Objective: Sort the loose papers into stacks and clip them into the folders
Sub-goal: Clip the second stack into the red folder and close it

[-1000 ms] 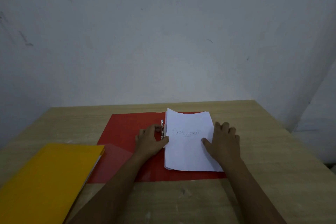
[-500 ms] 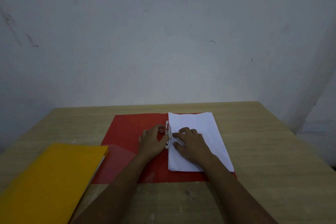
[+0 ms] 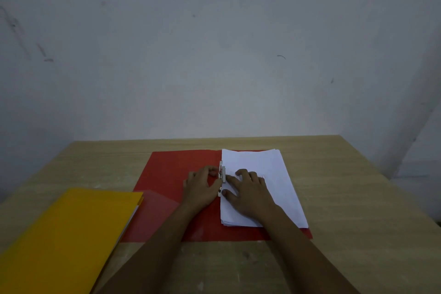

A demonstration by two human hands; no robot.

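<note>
An open red plastic folder lies flat on the light wooden table, its two leaves spread side by side. On the right leaf sits a thick stack of white paper sheets, its left edge lined up against the small silver metal clip that runs along the folder's spine. The stack covers nearly the whole right leaf; only a thin strip of red shows along the near edge and at the near right corner. The left leaf carries no paper, and a translucent pocket flap lies across its near corner.

The left hand rests on the bare left leaf with its fingers curled against the clip from the left side; fingertips and thumb touch the metal, though whether they actually pinch it cannot be told. The right hand lies palm down on the paper stack, fingers spread and only lightly bent, the fingertips reaching to the clip and pressing the sheets beside it. It grips nothing.

To the near left a closed yellow plastic folder lies on the table, its far right corner overlapping the red folder's pocket flap; white page edges show along its right side. Both forearms cross the table's near edge and hide part of the red folder. A scuffed grey wall stands behind the table.
</note>
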